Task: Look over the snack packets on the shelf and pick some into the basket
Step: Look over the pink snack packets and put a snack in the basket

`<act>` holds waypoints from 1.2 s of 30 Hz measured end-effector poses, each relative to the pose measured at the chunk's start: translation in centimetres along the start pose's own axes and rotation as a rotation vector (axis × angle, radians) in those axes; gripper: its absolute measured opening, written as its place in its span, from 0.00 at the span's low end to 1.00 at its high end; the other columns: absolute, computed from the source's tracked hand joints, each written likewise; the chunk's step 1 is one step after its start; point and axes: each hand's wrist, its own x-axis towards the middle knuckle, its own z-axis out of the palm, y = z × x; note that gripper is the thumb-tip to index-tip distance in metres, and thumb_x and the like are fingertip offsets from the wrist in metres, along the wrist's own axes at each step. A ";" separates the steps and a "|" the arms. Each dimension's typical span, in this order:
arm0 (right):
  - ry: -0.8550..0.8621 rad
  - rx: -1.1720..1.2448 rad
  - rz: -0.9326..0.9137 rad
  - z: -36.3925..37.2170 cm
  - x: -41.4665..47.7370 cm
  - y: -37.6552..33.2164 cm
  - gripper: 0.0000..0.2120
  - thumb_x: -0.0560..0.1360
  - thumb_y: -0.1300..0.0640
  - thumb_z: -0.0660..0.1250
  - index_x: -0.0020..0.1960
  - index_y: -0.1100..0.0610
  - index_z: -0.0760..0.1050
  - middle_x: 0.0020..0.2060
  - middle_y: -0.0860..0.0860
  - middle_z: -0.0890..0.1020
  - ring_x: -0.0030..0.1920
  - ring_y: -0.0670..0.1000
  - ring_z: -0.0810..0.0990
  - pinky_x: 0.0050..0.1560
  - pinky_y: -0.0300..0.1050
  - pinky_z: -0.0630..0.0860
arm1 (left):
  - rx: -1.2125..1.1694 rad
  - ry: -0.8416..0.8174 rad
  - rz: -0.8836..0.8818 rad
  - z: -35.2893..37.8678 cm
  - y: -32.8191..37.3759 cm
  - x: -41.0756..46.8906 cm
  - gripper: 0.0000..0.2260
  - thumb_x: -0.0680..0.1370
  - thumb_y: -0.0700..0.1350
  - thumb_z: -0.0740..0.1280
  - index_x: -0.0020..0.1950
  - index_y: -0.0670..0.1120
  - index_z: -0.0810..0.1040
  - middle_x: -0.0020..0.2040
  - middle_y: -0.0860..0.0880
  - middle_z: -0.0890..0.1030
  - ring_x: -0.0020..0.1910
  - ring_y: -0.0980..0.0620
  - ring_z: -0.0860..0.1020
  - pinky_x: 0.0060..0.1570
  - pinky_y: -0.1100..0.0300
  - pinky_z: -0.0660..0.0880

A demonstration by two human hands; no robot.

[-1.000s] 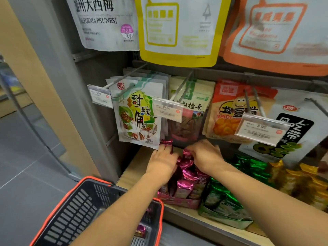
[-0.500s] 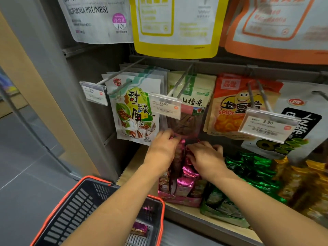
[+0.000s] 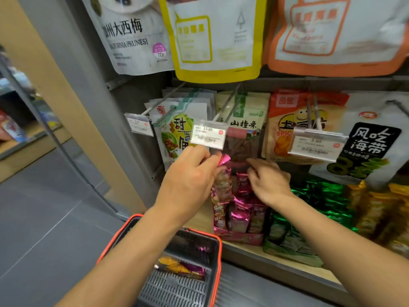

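Pink packet (image 3: 223, 173) is pinched by its crimped top end in the left hand (image 3: 190, 180), held up over the pink box (image 3: 239, 237) on the shelf (image 3: 276, 260) where the rest of them stand. Looks like a light little foil sachet: crinkly, soft, probably a bit slick. So that flat top seal is the sensible place to grab. Squeezing the middle might crush what's inside. The print on it is too small to read.

Right hand (image 3: 270, 185) has loose, spread fingers over the packets in the box and isn't gripping anything that I can see.

The basket (image 3: 218, 244) sits just below the left forearm with a few packets in it already, so my guess is it's a short drop.

Readable stuff: the tag (image 3: 209, 135) right above the hands says 13.80, and the bag behind it (image 3: 243, 125) reads 山楂条. Further right is an orange bag (image 3: 285, 114) showing "SPIC", a 3.90 tag (image 3: 316, 144) and a 风吃海带 bag (image 3: 371, 138). Up top there's a prunes bag (image 3: 132, 36) marked "PRUNES" and 70g. Green packets (image 3: 321, 196) sit beside the pink box.
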 end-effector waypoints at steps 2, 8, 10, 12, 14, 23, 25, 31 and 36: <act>-0.030 0.087 0.014 -1.5 -1.3 -0.8 0.19 0.82 0.49 0.54 0.72 0.45 0.67 0.71 0.48 0.71 0.72 0.54 0.66 0.67 0.57 0.64 | 0.030 -0.002 -0.002 -1.5 0.8 -0.9 0.12 0.79 0.44 0.64 0.49 0.35 0.82 0.37 0.42 0.76 0.35 0.43 0.73 0.31 0.49 0.73; -0.381 0.353 -0.239 -6.1 -7.2 -2.5 0.24 0.78 0.52 0.66 0.73 0.47 0.66 0.71 0.48 0.71 0.67 0.49 0.72 0.69 0.44 0.67 | 0.050 0.153 -0.016 -5.6 3.4 -3.2 0.09 0.77 0.42 0.68 0.50 0.37 0.84 0.37 0.44 0.77 0.35 0.45 0.74 0.33 0.51 0.72; -0.555 0.510 -0.287 -7.7 -9.6 -2.9 0.29 0.75 0.43 0.67 0.73 0.43 0.64 0.71 0.46 0.70 0.69 0.44 0.69 0.71 0.43 0.65 | -0.045 0.227 -0.090 -7.0 4.3 -3.4 0.06 0.76 0.43 0.71 0.48 0.41 0.85 0.36 0.47 0.77 0.34 0.49 0.75 0.34 0.56 0.71; -0.623 0.611 -0.347 -8.7 -12.2 -3.3 0.30 0.71 0.37 0.66 0.71 0.41 0.65 0.67 0.41 0.73 0.66 0.39 0.71 0.69 0.40 0.68 | -0.226 0.326 -0.245 -8.0 5.1 -3.3 0.02 0.73 0.45 0.73 0.45 0.49 0.86 0.33 0.52 0.78 0.33 0.56 0.76 0.34 0.64 0.71; -0.560 0.662 -0.377 -9.0 -14.4 -3.4 0.23 0.73 0.39 0.66 0.66 0.42 0.70 0.58 0.40 0.79 0.56 0.38 0.77 0.59 0.37 0.74 | -0.493 0.408 -0.479 -8.2 5.9 -3.2 0.06 0.71 0.45 0.75 0.40 0.57 0.84 0.32 0.58 0.81 0.33 0.63 0.77 0.34 0.70 0.70; -0.476 0.583 -0.365 -10.1 -17.7 -1.7 0.08 0.76 0.41 0.65 0.50 0.44 0.72 0.34 0.47 0.79 0.32 0.45 0.77 0.36 0.47 0.75 | -1.441 0.368 -1.295 -5.7 6.6 -5.0 0.17 0.68 0.46 0.72 0.21 0.49 0.71 0.22 0.53 0.65 0.17 0.59 0.58 0.17 0.67 0.54; -0.552 0.637 -0.356 -10.3 -17.6 -1.7 0.11 0.74 0.39 0.64 0.51 0.45 0.73 0.33 0.46 0.78 0.32 0.45 0.76 0.34 0.44 0.74 | -1.494 0.362 -1.330 -5.7 6.3 -5.1 0.17 0.67 0.48 0.72 0.21 0.49 0.69 0.22 0.53 0.64 0.17 0.59 0.57 0.17 0.66 0.53; -0.621 0.705 -0.335 -10.6 -17.4 -1.4 0.09 0.74 0.40 0.65 0.50 0.43 0.73 0.31 0.43 0.78 0.30 0.44 0.76 0.35 0.43 0.74 | -1.324 0.307 -1.182 -5.5 6.3 -5.4 0.15 0.71 0.50 0.71 0.26 0.48 0.79 0.23 0.53 0.67 0.20 0.59 0.60 0.19 0.68 0.56; -0.251 0.325 -0.387 -9.1 -18.3 -1.3 0.14 0.77 0.37 0.61 0.59 0.41 0.66 0.42 0.41 0.80 0.39 0.42 0.78 0.41 0.45 0.77 | -1.204 0.109 -1.044 -5.4 6.5 -5.6 0.20 0.68 0.66 0.71 0.44 0.50 0.85 0.37 0.48 0.80 0.34 0.56 0.75 0.29 0.65 0.73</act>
